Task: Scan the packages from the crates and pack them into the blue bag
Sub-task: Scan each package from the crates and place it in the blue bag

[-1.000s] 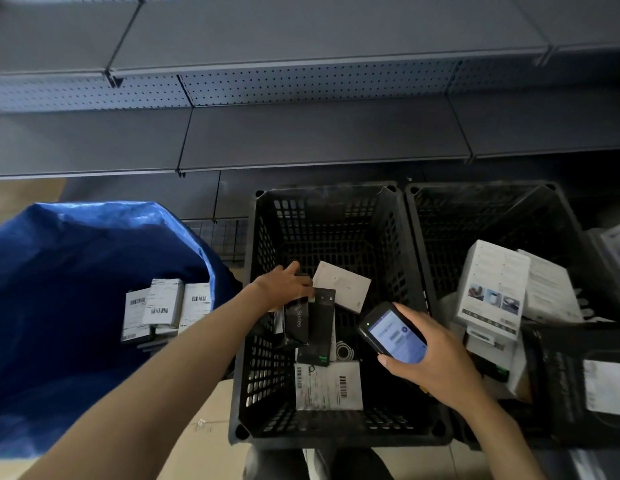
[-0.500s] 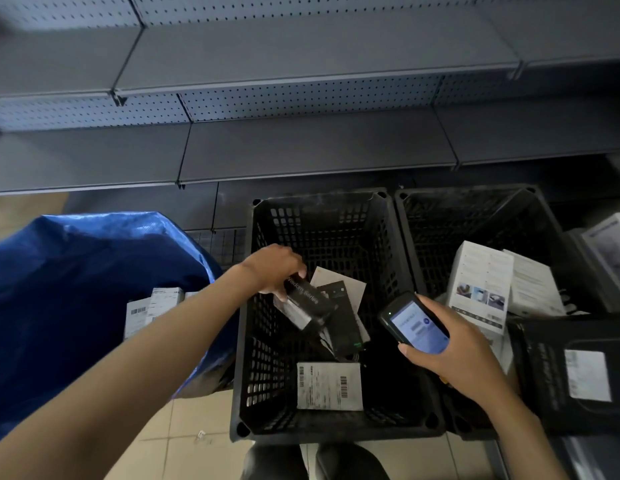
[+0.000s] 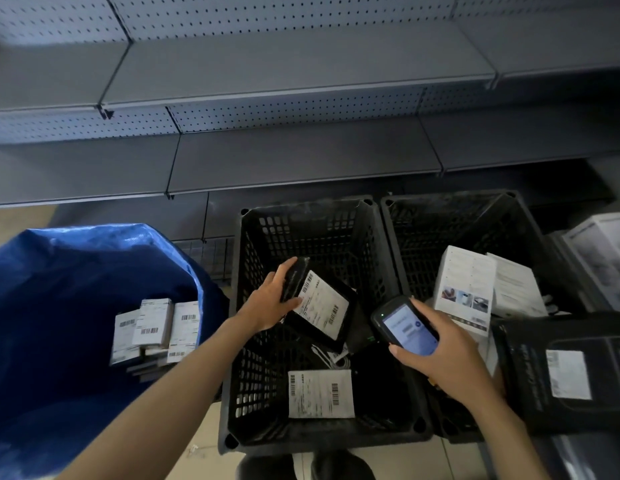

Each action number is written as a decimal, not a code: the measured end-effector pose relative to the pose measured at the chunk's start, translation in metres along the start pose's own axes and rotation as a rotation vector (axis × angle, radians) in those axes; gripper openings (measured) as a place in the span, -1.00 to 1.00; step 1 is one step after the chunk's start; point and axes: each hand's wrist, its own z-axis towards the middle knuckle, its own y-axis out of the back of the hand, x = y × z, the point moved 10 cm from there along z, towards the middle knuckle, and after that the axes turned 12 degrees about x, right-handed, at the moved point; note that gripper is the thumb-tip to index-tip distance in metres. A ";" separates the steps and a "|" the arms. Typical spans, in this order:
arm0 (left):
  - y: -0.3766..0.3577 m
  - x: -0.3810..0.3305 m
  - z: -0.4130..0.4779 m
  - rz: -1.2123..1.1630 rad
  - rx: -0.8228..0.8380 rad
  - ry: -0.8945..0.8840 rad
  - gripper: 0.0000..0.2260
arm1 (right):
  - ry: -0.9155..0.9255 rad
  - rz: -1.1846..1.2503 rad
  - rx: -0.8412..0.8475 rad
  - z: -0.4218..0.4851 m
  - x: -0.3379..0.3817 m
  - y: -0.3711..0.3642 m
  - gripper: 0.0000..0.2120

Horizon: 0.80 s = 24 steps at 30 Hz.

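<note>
left hand [image 3: 267, 308] grips a black package [image 3: 322, 306] by its left edge, fingers curled over the top and thumb on the label side. it holds the package tilted above the floor of the middle crate [image 3: 301, 207], white barcode label facing up. right hand [image 3: 443, 362] is wrapped round a scanner [image 3: 404, 327], screen lit, its top end just beside the package. another labelled package [image 3: 320, 393] lies flat on the crate floor below. a second crate [image 3: 450, 202] to the right holds white boxes [image 3: 464, 289], and a big black box [image 3: 561, 372] sits at its near right corner. the blue bag [image 3: 59, 289] stands open to the left with a stack of labelled packages [image 3: 156, 327] already inside

risks, as i judge them: the label carries more than one barcode, so the scanner could read the wrong one; the tilt and dim light may block a read; the grip is on one edge only, so the package could slip back into the crate; it could reach the bag unscanned
</note>
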 end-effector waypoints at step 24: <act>-0.017 -0.002 -0.017 -0.087 -0.140 -0.092 -0.46 | -0.110 -0.347 0.139 0.011 -0.012 -0.011 -0.13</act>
